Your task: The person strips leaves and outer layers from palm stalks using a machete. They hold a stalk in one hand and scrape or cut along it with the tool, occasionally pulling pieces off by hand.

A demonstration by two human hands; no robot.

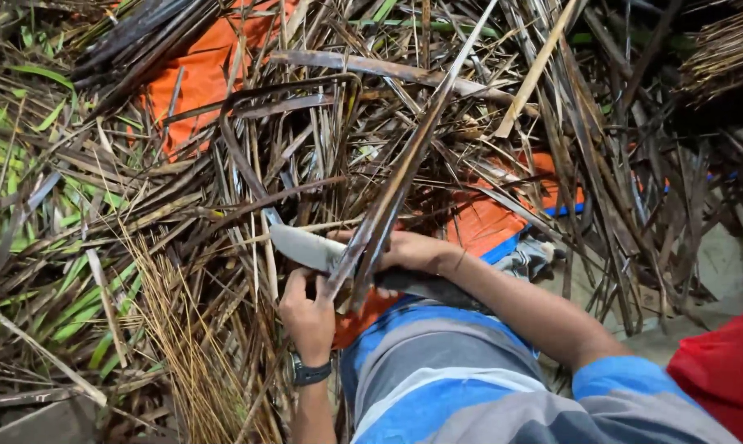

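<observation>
Partly hidden, right hand (413, 251) grips knife (306, 247); left hand (308, 316) pinches dry leaf strip (396, 185), fingertips unseen

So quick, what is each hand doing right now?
Left hand: closed on the dry palm leaf strip.
Right hand: closed on the knife.

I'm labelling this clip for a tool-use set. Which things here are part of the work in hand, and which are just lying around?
In use:
- left hand, gripping the leaf's lower end
- right hand, holding the knife
- knife, blade against the leaf
- long dry palm leaf

Lying about:
- heap of dry leaves
- orange sheet
- bundle of thin midribs
- red cloth
</observation>
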